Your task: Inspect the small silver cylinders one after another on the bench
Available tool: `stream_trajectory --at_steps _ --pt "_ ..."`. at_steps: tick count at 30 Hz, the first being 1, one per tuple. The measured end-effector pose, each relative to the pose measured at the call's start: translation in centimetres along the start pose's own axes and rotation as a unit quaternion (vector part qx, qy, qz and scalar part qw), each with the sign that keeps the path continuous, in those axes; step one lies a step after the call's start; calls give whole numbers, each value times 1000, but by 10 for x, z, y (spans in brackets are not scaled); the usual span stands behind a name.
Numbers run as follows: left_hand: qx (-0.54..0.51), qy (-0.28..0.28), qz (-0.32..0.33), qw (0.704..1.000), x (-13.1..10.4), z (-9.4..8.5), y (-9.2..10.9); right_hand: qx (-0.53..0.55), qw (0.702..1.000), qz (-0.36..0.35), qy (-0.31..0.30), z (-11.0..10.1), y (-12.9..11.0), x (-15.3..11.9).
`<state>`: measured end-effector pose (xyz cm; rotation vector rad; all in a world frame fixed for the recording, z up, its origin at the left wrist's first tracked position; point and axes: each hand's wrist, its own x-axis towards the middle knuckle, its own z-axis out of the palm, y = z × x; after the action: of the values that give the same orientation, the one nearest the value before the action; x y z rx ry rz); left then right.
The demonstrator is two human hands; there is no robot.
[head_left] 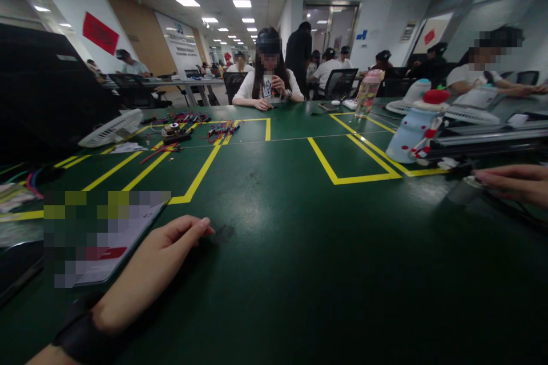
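My left hand (173, 248) rests low over the green table, thumb and fingers pressed together. Whether something small is in that pinch, I cannot make out. A dark smudge (225, 232) shows on the surface just past the fingertips. Beside this hand lies a flat phone-like device (145, 231) with a partly blurred screen. At the right edge my right hand (520, 182) is cut off by the frame. Its fingers close on the top of a short grey cylinder (464, 191), which looks tilted and is blurred.
Yellow tape lines mark the green table (274, 205). Bundles of coloured wires (222, 131) and a white fan (113, 128) are on the left. A blue bottle (405, 134), a clear pink-lidded bottle (368, 97) and metal rails (492, 136) stand right. A person (268, 77) sits opposite.
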<state>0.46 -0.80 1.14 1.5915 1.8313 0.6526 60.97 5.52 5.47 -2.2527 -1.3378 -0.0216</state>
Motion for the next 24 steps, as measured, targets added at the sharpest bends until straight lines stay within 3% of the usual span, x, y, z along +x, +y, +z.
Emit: stream_trajectory --at_steps 3,6,9,13,24 --pt "0 1 0 1000 -1 0 1 181 966 156 -103 2 -7 -4" --pt "0 3 -1 1000 0 1 3 290 923 209 -140 5 -2 1" --pt "-1 2 -2 1000 0 1 4 303 921 208 -133 7 3 4" --pt "-3 3 -5 1000 -1 0 7 258 946 171 -94 7 4 3" --pt "-6 12 -16 1000 -14 -3 35 200 961 138 -131 2 18 11"
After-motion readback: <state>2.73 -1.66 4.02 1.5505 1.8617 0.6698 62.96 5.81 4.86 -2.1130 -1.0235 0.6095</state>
